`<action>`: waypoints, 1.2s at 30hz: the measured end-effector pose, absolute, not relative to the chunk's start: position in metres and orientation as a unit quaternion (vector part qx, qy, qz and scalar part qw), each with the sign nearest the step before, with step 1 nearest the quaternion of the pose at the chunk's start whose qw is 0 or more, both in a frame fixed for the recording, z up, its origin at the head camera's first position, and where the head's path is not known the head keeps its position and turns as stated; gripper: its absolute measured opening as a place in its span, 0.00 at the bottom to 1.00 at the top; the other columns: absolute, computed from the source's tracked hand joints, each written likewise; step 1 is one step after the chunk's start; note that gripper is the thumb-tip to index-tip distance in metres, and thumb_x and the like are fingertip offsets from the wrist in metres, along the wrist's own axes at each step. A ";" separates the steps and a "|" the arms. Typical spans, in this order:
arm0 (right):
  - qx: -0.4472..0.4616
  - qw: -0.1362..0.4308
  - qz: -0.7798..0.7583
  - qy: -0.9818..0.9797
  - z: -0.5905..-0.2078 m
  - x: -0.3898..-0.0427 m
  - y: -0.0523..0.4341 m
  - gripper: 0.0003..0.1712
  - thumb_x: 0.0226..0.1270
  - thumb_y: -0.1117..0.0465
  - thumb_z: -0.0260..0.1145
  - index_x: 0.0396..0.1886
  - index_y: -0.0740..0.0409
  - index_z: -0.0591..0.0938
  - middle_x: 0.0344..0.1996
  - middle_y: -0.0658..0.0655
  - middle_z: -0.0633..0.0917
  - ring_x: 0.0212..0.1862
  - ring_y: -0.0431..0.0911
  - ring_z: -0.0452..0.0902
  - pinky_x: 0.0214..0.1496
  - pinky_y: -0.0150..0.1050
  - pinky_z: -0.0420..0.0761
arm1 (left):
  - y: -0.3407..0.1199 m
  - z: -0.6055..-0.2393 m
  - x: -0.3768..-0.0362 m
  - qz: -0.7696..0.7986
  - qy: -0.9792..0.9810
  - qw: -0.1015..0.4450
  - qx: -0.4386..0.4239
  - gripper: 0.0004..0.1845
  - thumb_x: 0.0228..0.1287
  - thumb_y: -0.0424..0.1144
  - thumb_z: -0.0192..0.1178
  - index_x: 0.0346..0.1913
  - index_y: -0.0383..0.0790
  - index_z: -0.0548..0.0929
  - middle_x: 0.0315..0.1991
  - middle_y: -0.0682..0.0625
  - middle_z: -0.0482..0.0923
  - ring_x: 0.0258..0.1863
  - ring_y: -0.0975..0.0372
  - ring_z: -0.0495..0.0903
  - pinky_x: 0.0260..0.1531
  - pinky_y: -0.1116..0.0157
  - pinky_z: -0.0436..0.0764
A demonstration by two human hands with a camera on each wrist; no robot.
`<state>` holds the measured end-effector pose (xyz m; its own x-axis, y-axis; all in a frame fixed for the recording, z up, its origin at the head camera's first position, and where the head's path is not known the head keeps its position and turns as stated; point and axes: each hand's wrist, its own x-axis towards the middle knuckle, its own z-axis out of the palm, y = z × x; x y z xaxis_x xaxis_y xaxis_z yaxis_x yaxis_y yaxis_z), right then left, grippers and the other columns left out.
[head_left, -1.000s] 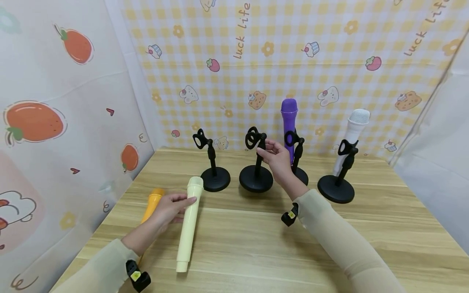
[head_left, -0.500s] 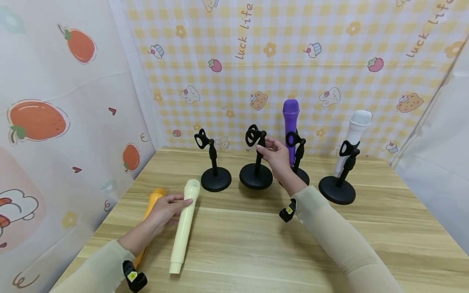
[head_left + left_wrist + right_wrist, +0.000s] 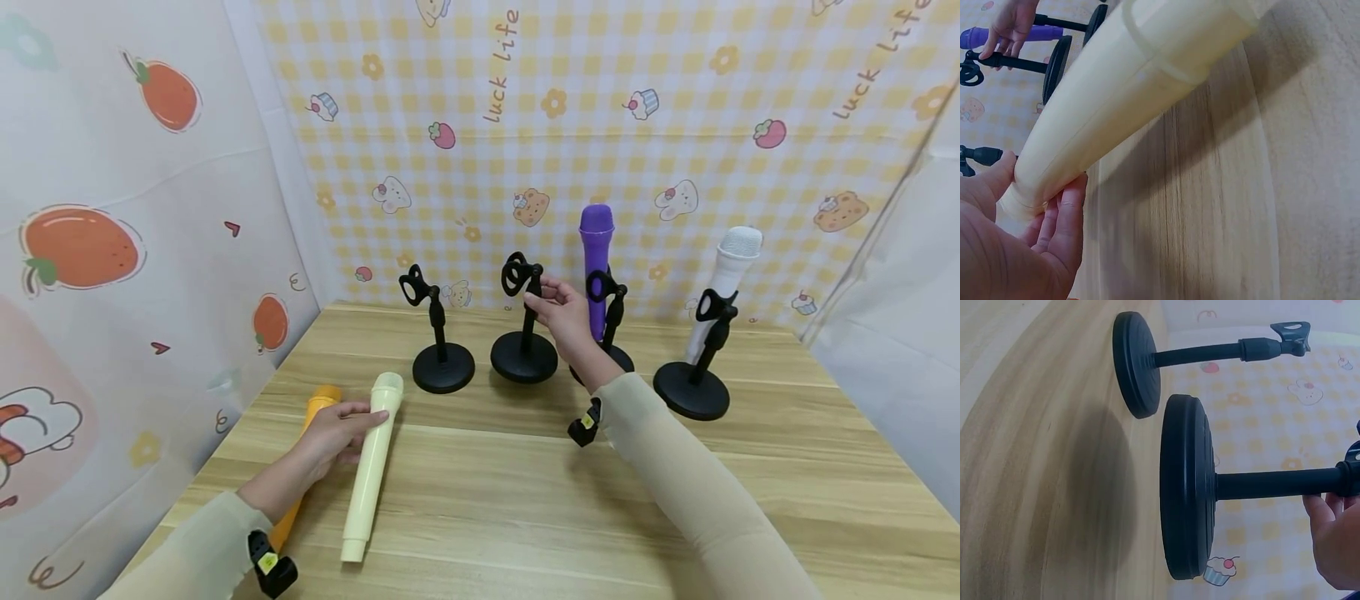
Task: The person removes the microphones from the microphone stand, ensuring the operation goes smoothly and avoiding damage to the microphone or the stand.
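Left hand (image 3: pixel 337 429): thumb and fingers clamped on one cream microphone (image 3: pixel 369 479) near its head; the microphone slants over the left half of the surface (image 3: pixel 487 500), its tail end toward the front edge and raised off the wood.
Right hand (image 3: pixel 562 317): thumb and fingers pinched on the pole of one black stand (image 3: pixel 525 358), second of four from the left edge; it is near the back edge, its base lifted (the shadow falls apart from it).
Other stands: three, all upright on the surface: the leftmost stand (image 3: pixel 442 368) toward the back left corner, the third stand (image 3: pixel 615 317) beside the right hand, the rightmost stand (image 3: pixel 692 392) nearest the right edge.
Other microphones: three; an orange microphone (image 3: pixel 322 400) by the left edge, partly under the left arm, a purple microphone (image 3: pixel 596 237) behind the third stand, a white microphone (image 3: pixel 727 271) tilted behind the rightmost.
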<state>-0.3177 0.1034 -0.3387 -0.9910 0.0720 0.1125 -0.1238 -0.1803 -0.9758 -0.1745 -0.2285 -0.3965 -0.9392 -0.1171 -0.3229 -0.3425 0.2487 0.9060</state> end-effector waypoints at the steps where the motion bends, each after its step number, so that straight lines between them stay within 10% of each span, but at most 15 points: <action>1: 0.019 0.063 0.767 -0.638 -0.339 -0.319 0.103 0.24 0.62 0.66 0.70 0.58 0.58 0.77 0.41 0.52 0.77 0.43 0.43 0.77 0.53 0.44 0.79 | -0.229 -0.397 -0.175 0.596 0.784 0.095 -0.147 0.34 0.58 0.49 0.70 0.61 0.31 0.73 0.36 0.47 0.75 0.28 0.62 0.74 0.26 0.63 0.83; 36: -0.004 0.088 0.769 -0.633 -0.353 -0.351 0.095 0.24 0.58 0.66 0.74 0.56 0.58 0.79 0.39 0.52 0.77 0.40 0.42 0.77 0.52 0.44 0.80 | -0.232 -0.406 -0.175 0.565 0.802 0.101 -0.165 0.29 0.60 0.46 0.69 0.58 0.31 0.74 0.30 0.46 0.79 0.24 0.61 0.80 0.23 0.60 0.83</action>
